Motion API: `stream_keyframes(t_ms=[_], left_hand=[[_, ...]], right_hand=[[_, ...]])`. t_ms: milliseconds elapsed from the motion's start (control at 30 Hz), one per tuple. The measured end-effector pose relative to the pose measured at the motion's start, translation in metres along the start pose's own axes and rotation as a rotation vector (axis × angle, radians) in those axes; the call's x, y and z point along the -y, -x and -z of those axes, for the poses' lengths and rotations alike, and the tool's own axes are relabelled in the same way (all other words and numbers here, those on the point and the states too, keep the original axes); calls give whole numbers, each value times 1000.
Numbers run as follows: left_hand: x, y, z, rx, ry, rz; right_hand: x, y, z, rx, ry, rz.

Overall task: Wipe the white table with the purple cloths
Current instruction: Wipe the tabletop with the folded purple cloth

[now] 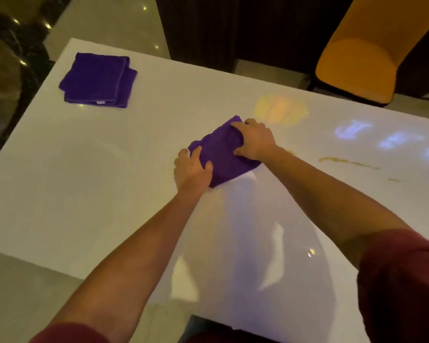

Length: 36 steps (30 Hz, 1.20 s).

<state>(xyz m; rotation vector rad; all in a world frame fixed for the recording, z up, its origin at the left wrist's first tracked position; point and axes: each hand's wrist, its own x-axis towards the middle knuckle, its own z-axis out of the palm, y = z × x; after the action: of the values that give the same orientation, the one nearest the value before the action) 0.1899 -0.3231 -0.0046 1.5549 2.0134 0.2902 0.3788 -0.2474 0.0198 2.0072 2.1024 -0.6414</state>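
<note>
A bunched purple cloth (221, 154) lies near the middle of the glossy white table (109, 169). My left hand (192, 168) holds its near left edge, thumb and fingers curled onto the fabric. My right hand (254, 139) grips its far right side, fingers bent into the cloth. A second purple cloth (98, 80), folded flat, lies alone at the table's far left corner. A thin yellowish smear (347, 162) marks the table surface to the right of my hands.
An orange chair (364, 60) stands beyond the table's far right edge. Dark wall panels run behind the table. Shiny floor tiles (104, 23) show past the far left corner. The table's near edge is at the lower left.
</note>
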Motion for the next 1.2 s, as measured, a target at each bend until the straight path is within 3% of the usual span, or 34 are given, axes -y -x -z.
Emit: stream_keyframes(t_ms=[67,133,267,433,633,800,1067,1200], left_hand=[[28,-3,-10,-228,-66,0],[50,9,-14,-282,-167,7],[67,11,-41,-255,-331,51],[69,4,-50,-288,-381,76],[66,1,-54,-322,-436,94],[65,2,-55,-354,-399,79],[61,7,-51,-321,-400,91],[62,6,-50,-312,-408,86]], right_hand=[[13,-8,-18,-175,-70,-107],[40,16,-46,-372,-161,-133],[58,27,-100,-228,-31,-3],[36,-28,-97,-342,28,140],[25,-75,-79,-283,33,184],[0,-24,-92,-293,36,213],[-76,142,-157,-287,67,177],[-70,123,-146,-274,91,170]])
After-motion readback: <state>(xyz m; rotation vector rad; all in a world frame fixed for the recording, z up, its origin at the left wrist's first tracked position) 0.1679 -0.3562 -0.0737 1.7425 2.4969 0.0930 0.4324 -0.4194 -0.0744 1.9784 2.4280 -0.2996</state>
